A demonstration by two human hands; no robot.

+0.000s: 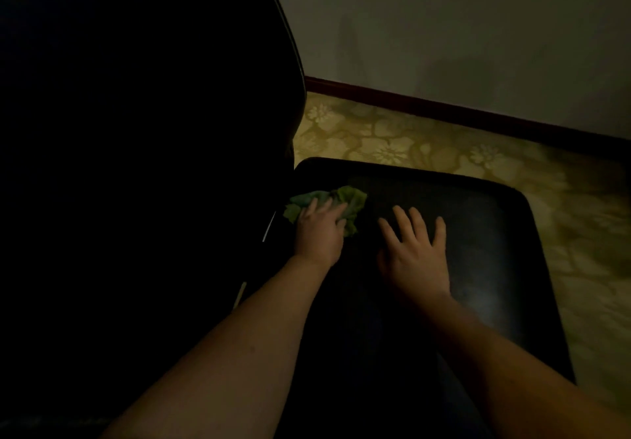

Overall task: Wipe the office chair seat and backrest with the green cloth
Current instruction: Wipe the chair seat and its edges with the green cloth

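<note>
The left hand [319,233] lies on the crumpled green cloth [353,199], fingers stretched over it and pressing it down rather than clenched. Just beside it, the right hand [415,254] rests flat with fingers spread and released, holding nothing. Both are on the black padded leather seat [485,230] of the office chair. The cloth sits at the seat's far left corner, next to the tall dark backrest [153,114]. Beyond the seat are a yellow floral carpet [392,144], a dark red skirting board [444,108] and a pale wall [444,28].
</note>
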